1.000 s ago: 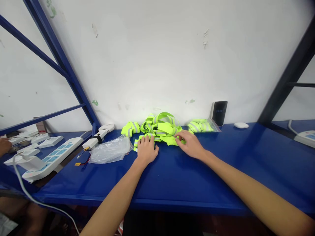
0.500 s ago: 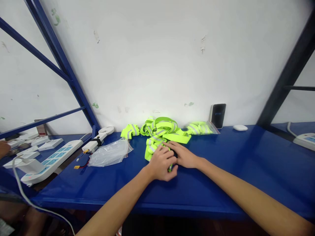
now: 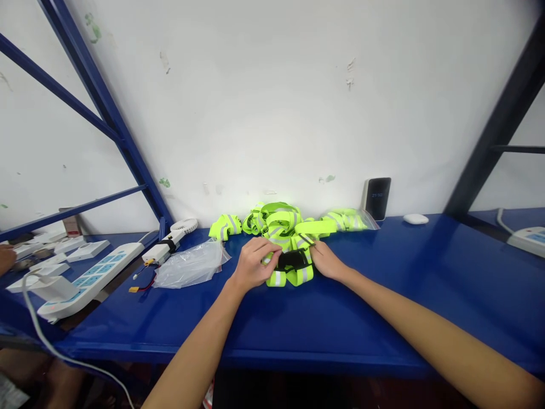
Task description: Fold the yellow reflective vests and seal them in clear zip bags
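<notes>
Neon yellow straps with grey reflective stripes point(image 3: 281, 218) lie in a loose heap at the middle of the blue table, against the wall. At the heap's front, a black patch point(image 3: 293, 259) shows on the strap between my hands. My left hand point(image 3: 256, 262) pinches the strap's edge at the left of the black patch, fingertips together. On the other side my right hand point(image 3: 327, 260) is closed on the strap, its fingertips partly hidden behind it. A smaller folded strap point(image 3: 225, 227) lies left of the heap, and a bagged one point(image 3: 347, 220) lies right of it.
Clear plastic bags point(image 3: 190, 266), a white fan point(image 3: 184, 225) and a cable with a yellow connector point(image 3: 134, 289) lie to the left. Further left are a power strip point(image 3: 91, 281) and another person's hand point(image 3: 5, 258). A clock display point(image 3: 377, 197) and white case point(image 3: 415, 219) stand right.
My hands have moved apart, the left one leftward and the right one slightly right. The black patch and front loops of the strap now show between them.
</notes>
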### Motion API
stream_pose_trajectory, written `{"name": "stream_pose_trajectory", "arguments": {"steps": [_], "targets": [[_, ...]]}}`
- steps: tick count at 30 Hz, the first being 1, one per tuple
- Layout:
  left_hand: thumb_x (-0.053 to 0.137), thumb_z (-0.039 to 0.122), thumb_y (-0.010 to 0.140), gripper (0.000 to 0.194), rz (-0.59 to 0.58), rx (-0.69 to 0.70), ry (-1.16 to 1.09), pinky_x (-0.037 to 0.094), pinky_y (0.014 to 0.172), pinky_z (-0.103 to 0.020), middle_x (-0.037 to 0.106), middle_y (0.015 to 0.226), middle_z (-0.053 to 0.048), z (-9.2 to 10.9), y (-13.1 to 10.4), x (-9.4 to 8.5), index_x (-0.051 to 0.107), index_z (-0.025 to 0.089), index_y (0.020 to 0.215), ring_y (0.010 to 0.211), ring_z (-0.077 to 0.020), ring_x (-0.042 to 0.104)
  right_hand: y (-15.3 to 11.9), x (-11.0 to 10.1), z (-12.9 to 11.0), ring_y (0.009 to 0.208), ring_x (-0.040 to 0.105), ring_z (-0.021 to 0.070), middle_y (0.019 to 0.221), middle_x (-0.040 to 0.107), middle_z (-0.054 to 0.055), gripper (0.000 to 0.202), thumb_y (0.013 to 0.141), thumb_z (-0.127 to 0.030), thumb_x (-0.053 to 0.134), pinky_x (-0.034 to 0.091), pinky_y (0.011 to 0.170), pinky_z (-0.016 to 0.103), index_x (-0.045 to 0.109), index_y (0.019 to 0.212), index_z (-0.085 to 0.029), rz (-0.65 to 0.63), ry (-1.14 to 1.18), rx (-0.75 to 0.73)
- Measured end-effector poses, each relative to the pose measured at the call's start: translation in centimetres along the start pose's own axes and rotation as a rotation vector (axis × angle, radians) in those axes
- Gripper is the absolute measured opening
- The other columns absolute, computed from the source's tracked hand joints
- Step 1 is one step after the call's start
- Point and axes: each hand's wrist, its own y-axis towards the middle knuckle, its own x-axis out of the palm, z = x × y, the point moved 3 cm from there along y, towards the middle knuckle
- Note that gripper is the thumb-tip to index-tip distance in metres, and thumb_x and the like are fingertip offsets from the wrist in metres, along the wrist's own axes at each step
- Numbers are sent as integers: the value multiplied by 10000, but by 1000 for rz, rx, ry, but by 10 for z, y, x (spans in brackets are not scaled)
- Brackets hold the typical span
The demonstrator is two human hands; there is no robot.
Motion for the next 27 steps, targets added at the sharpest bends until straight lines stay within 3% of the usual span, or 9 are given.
{"name": "stream_pose_trajectory", "arguments": {"steps": [3,7,11,16,19,21,23,25,27], "targets": [[605,335,795,164,-84,-2,-13,482,835,-391,660,888,-96,5,-2,3,652,221,903,854,-232,604,2,-1,6,783,569,231,848,649,56,248,879,-242,312,450,737,349,527,763,-202,22,76,65],[669,400,729,471,-237,54,-2,463,941,-419,631,1099,-117,17,1,12,570,216,1151,1031,-277,592,5,-1,13,779,552,240,762,624,44,208,837,-278,365,444,717,338,536,742,-205,79,172,146],[729,425,695,729,-285,35,106,395,1036,-468,534,1278,-126,13,4,15,449,248,1344,1182,-308,510,8,-6,17,831,552,251,761,634,48,215,809,-315,403,452,733,326,566,735,-198,191,357,254],[673,326,759,723,-322,-13,222,413,991,-450,532,1263,-106,1,0,24,383,288,1420,1167,-291,515,4,-10,13,790,564,242,741,621,61,284,848,-282,370,448,691,313,636,877,-184,199,306,310],[609,205,763,671,-263,-27,261,403,995,-429,564,1235,-97,-3,-2,29,408,268,1400,1154,-275,528,-1,-11,1,693,548,228,677,577,28,400,890,-291,387,418,657,310,580,1225,-191,117,34,113],[589,177,754,662,-176,-38,249,390,1017,-417,561,1253,-98,-3,-3,28,421,252,1390,1179,-270,518,-4,-13,-8,599,516,207,624,537,-10,552,895,-290,430,397,629,301,387,1441,-219,93,-148,5],[599,199,755,661,-64,-77,214,385,1029,-407,555,1268,-105,-3,-3,23,421,237,1390,1193,-271,508,-7,-18,-16,556,498,194,625,522,-22,663,887,-284,468,400,616,302,256,1513,-223,150,-270,-22],[615,240,771,647,53,-136,156,392,1030,-399,548,1276,-117,-3,-3,17,424,216,1389,1193,-271,508,-8,-25,-23,645,548,208,745,565,20,651,878,-284,491,439,667,329,307,1500,-228,246,-329,-71],[604,273,812,607,120,-178,83,405,1022,-390,541,1290,-125,-4,-2,13,430,203,1390,1193,-263,512,-10,-27,-28,882,593,252,985,588,89,593,867,-303,522,470,811,381,421,1448,-241,262,-302,-179]]}}
